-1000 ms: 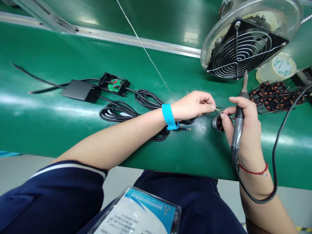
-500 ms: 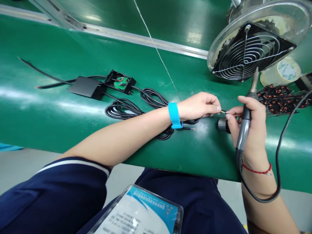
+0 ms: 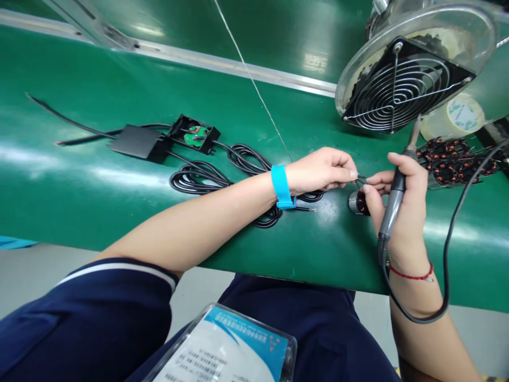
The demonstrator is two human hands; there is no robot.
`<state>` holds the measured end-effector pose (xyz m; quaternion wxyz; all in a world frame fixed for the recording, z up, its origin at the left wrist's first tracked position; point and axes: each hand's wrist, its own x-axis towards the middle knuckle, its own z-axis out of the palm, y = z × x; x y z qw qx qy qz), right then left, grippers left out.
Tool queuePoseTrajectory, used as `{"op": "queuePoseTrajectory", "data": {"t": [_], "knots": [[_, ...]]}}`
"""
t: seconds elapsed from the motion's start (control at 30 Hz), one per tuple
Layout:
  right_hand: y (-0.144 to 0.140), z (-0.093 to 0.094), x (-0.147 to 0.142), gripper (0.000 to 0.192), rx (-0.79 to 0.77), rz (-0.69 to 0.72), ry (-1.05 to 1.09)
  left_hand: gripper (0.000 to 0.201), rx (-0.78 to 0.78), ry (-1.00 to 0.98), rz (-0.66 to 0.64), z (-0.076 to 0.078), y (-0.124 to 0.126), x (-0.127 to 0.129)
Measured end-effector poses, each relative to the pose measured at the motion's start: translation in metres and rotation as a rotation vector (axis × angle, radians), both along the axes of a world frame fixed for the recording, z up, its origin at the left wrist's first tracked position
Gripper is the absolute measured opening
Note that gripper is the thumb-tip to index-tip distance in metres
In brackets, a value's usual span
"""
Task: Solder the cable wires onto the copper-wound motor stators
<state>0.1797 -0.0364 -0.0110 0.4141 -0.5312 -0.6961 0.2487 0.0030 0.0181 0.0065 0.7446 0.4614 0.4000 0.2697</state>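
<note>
My left hand point(image 3: 326, 171), with a blue wrist strap point(image 3: 281, 185) on it, pinches thin wires point(image 3: 361, 180) between thumb and forefinger. My right hand point(image 3: 409, 193) has a soldering iron point(image 3: 392, 212) lying across its palm, the tip pointing up and away. The thumb and forefinger of that hand also close on the wires, close to my left fingertips. Just below them, a small round coil part point(image 3: 357, 202) with a grey metal side and copper windings rests on the green bench; my right thumb partly covers it.
Several copper-wound coils point(image 3: 449, 159) stand at the right, by a tape roll point(image 3: 457, 119). A fan with a wire guard point(image 3: 397, 98) overhangs the bench. On the left lie black boxes point(image 3: 137, 142), one showing a green circuit board point(image 3: 194, 136), and coiled black cables point(image 3: 199, 178).
My right hand and the soldering iron have shifted slightly left. The coil part has moved a little left too, and more of its windings show. My left hand stays nearly in place.
</note>
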Motion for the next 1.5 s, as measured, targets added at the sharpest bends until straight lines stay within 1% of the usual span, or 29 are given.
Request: {"op": "queuePoseTrajectory", "data": {"t": [0.17,0.27,0.37,0.43,0.47,0.57,0.63,0.7,0.8,0.83,0.9,0.97,1.03,1.1,1.13,1.17,1.2,1.23,1.3,1.4,1.47,1.5], "knots": [[-0.001,-0.002,0.001,0.05,0.004,-0.03,-0.043,0.025,0.004,0.007,-0.016,0.0,0.0,-0.001],[-0.001,-0.002,0.002,0.051,0.076,-0.035,-0.071,0.026,-0.001,0.013,0.006,0.0,0.0,0.0],[-0.001,0.0,0.004,0.057,0.147,0.008,-0.173,0.026,-0.008,0.018,0.015,0.0,-0.001,0.0],[-0.002,0.002,0.004,0.053,0.12,0.028,-0.267,0.026,-0.01,0.021,0.011,0.0,-0.001,0.0],[-0.003,0.003,0.003,0.048,0.103,0.014,-0.299,0.026,-0.005,0.022,0.01,0.001,-0.001,0.0],[-0.005,0.002,-0.003,0.039,0.117,-0.079,-0.303,0.025,0.062,0.063,-0.041,0.001,-0.002,0.0],[-0.004,0.0,-0.006,0.039,0.141,-0.118,-0.268,0.022,0.153,0.138,-0.101,0.001,-0.003,0.002],[-0.003,-0.003,-0.009,0.039,0.142,-0.124,-0.236,0.021,0.27,0.223,-0.111,0.001,-0.003,0.003],[0.0,-0.005,-0.006,0.04,0.171,-0.11,-0.216,0.022,0.425,0.313,0.007,-0.001,0.002,0.003],[0.001,-0.006,-0.004,0.04,0.193,-0.115,-0.208,0.022,0.448,0.334,0.063,-0.002,0.005,0.001],[0.002,-0.007,0.001,0.041,0.227,-0.141,-0.181,0.02,0.441,0.358,0.191,-0.005,0.015,-0.005],[0.001,-0.007,0.006,0.041,0.248,-0.167,-0.152,0.021,0.389,0.369,0.35,-0.007,0.027,-0.016],[0.0,-0.006,0.009,0.039,0.272,-0.181,-0.134,0.021,0.377,0.362,0.544,-0.008,0.038,-0.03],[-0.002,-0.005,0.008,0.037,0.284,-0.175,-0.134,0.022,0.439,0.319,0.739,-0.006,0.044,-0.041],[-0.003,-0.004,0.007,0.036,0.283,-0.163,-0.135,0.021,0.476,0.284,0.807,-0.005,0.045,-0.044],[-0.003,-0.004,0.006,0.036,0.274,-0.148,-0.131,0.021,0.497,0.241,0.842,-0.003,0.042,-0.045],[-0.004,-0.004,0.005,0.035,0.263,-0.128,-0.12,0.02,0.489,0.193,0.832,-0.001,0.038,-0.043],[-0.005,-0.005,0.004,0.035,0.25,-0.106,-0.101,0.018,0.456,0.142,0.79,0.0,0.032,-0.038],[-0.006,-0.007,0.002,0.035,0.209,-0.063,-0.048,0.015,0.353,0.049,0.657,0.002,0.015,-0.022],[-0.006,-0.011,0.001,0.037,0.144,-0.012,0.024,0.008,0.152,-0.068,0.478,0.0,-0.011,0.004],[-0.006,-0.012,-0.001,0.041,0.114,0.017,0.07,0.01,0.077,-0.093,0.363,-0.001,-0.023,0.014],[-0.007,-0.012,-0.003,0.043,0.105,0.025,0.088,0.011,0.074,-0.086,0.305,-0.002,-0.026,0.016]]}}
